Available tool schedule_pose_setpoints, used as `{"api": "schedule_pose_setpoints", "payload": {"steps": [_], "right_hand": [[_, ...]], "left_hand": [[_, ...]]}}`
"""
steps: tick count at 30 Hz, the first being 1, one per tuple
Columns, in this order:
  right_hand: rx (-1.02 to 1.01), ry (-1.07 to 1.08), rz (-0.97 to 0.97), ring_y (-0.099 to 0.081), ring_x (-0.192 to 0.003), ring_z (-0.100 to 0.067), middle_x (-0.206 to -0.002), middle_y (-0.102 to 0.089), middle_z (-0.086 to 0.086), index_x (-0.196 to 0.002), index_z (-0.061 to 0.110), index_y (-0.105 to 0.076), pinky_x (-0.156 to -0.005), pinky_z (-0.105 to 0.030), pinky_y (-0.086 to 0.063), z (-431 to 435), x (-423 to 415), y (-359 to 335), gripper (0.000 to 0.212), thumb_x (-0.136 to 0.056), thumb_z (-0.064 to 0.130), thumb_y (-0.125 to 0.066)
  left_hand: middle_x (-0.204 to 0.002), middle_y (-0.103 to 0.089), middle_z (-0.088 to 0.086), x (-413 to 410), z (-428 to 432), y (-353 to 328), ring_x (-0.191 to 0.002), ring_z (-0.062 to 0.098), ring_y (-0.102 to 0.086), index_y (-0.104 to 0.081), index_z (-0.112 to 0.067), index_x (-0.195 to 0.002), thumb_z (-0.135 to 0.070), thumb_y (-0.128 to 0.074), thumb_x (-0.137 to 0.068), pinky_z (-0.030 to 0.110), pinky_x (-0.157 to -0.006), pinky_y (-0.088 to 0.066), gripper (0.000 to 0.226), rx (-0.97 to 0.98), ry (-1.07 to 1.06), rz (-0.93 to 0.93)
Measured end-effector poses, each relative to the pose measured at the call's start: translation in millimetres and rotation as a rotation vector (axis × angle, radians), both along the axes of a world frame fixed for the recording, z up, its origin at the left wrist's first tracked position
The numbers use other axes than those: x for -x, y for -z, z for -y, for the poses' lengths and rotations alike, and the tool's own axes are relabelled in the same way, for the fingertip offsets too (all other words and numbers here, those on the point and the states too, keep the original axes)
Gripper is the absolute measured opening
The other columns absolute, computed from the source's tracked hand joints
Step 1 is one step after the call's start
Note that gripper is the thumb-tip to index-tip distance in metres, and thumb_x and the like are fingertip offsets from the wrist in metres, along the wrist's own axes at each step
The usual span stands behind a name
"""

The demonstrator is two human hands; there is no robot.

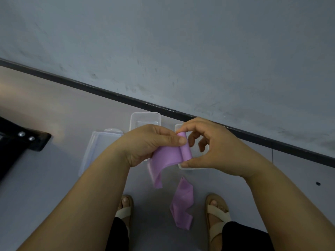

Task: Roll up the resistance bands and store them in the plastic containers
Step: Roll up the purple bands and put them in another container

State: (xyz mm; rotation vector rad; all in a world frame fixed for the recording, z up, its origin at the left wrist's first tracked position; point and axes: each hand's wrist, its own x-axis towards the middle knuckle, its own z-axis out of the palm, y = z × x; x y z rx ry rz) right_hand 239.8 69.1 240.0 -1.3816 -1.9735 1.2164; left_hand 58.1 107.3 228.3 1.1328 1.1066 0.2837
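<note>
The left hand (pixel 148 142) and right hand (pixel 213 147) are both pinching the purple resistance band (pixel 170 154) at frame centre, fingers clamping its small rolled end. Its loose tail is hanging toward the bottom edge, between two sandalled feet (pixel 216 212). Clear plastic containers (pixel 134 118) are sitting on the floor (pixel 59 116) behind the hands, near the diagonal black baseboard (pixel 108 93). Grey floor is stretching left.

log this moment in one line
step: rolling purple band | left hand: holds flat part | right hand: pinches roll | containers: on floor
</note>
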Motion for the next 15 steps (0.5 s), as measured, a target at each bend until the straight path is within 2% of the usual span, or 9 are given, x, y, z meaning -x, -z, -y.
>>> {"api": "schedule_pose_setpoints", "payload": {"steps": [4,7,9,12,15], "right_hand": [[0.137,0.098,-0.074,-0.053,-0.093,0.007,-0.114,-0.049,0.029,-0.116,0.048,-0.041,-0.073,-0.015,-0.053,-1.1,2.1,0.6,0.068,-0.064,0.031,-0.081],[0.205,0.201,-0.161,-0.059,-0.090,0.002,-0.108,-0.058,0.022,-0.108,0.046,-0.048,-0.076,-0.020,-0.055,-1.9,1.3,-0.4,0.056,-0.058,0.046,-0.073],[0.212,0.274,-0.239,-0.063,-0.086,-0.001,-0.097,-0.066,0.016,-0.102,0.041,-0.056,-0.075,-0.019,-0.053,-2.4,1.9,-0.5,0.048,-0.056,0.053,-0.066],[0.173,0.385,-0.337,-0.065,-0.075,0.000,-0.082,-0.071,0.010,-0.094,0.033,-0.062,-0.068,-0.011,-0.050,-4.4,6.2,1.5,0.027,-0.069,0.045,-0.063],[0.127,0.487,-0.389,-0.065,-0.070,-0.001,-0.076,-0.071,0.005,-0.090,0.028,-0.064,-0.068,-0.012,-0.051,-6.6,10.4,3.6,0.009,-0.081,0.030,-0.065]], "left_hand": [[-0.091,-0.073,0.005,1.9,-1.7,2.9,-0.091,0.025,-0.065,-0.076,-0.017,-0.083,-0.051,-0.075,-0.045,0.041,-0.088,-0.053,0.051,-0.063,-0.082,0.024],[-0.098,-0.072,0.010,0.8,-3.3,4.3,-0.097,0.029,-0.065,-0.074,-0.012,-0.090,-0.045,-0.075,-0.051,0.044,-0.092,-0.052,0.052,-0.089,-0.196,0.105],[-0.101,-0.071,0.016,-0.4,-4.5,4.6,-0.096,0.030,-0.064,-0.072,-0.008,-0.093,-0.036,-0.078,-0.059,0.046,-0.093,-0.049,0.044,-0.103,-0.253,0.170],[-0.097,-0.072,0.014,-2.9,-5.3,4.3,-0.090,0.024,-0.065,-0.070,-0.009,-0.095,-0.030,-0.071,-0.063,0.038,-0.087,-0.052,0.038,-0.107,-0.320,0.250],[-0.095,-0.072,0.008,-5.7,-4.1,3.6,-0.087,0.019,-0.066,-0.068,-0.010,-0.098,-0.029,-0.066,-0.064,0.031,-0.079,-0.054,0.039,-0.111,-0.338,0.294]]}}
